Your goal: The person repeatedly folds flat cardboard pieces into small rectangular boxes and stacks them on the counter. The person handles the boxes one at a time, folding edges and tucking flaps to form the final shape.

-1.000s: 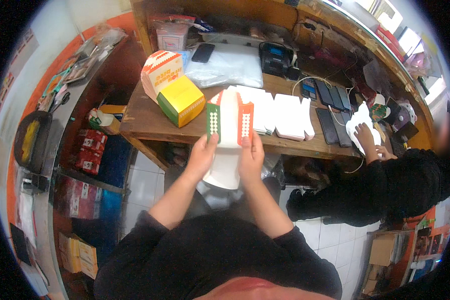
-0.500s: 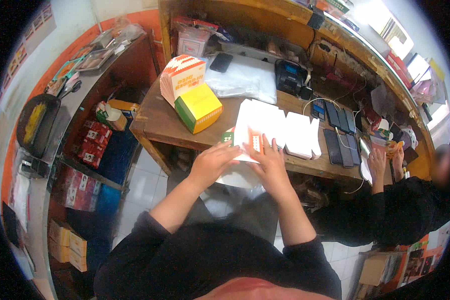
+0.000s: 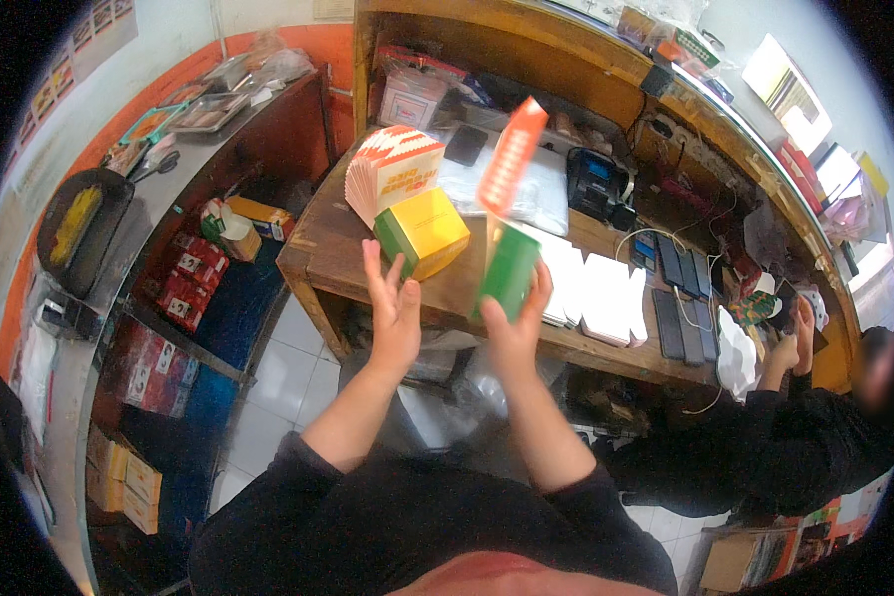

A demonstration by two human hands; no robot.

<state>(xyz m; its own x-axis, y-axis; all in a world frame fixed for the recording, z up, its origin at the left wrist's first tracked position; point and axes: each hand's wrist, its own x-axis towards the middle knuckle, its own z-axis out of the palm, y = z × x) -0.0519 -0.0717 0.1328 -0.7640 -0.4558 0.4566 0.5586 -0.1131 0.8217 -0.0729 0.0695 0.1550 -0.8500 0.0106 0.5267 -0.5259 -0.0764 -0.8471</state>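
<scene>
My right hand (image 3: 517, 333) grips a partly folded cardboard box (image 3: 510, 270) at its green panel. The box's orange-and-white patterned end stands up, slightly blurred by motion. My left hand (image 3: 394, 323) is held up with its fingers spread and nothing in it, just in front of a made-up yellow and green box (image 3: 429, 233). That box sits on the wooden table beside a fanned stack of folded cartons (image 3: 387, 174) in red and white. White flat box blanks (image 3: 606, 298) lie in piles to the right of my right hand.
The wooden table (image 3: 318, 260) also bears plastic-wrapped packs (image 3: 541, 194), a black label printer (image 3: 596, 184) and several phones (image 3: 685, 268) with cables. At the right, a co-worker's hands (image 3: 795, 338) work by a white sheet. A shelf unit (image 3: 119, 308) with boxes stands at left.
My right hand has lifted the carton off the table and it has opened up. My left hand has let go and moved left, fingers spread. The co-worker's hands have come together.
</scene>
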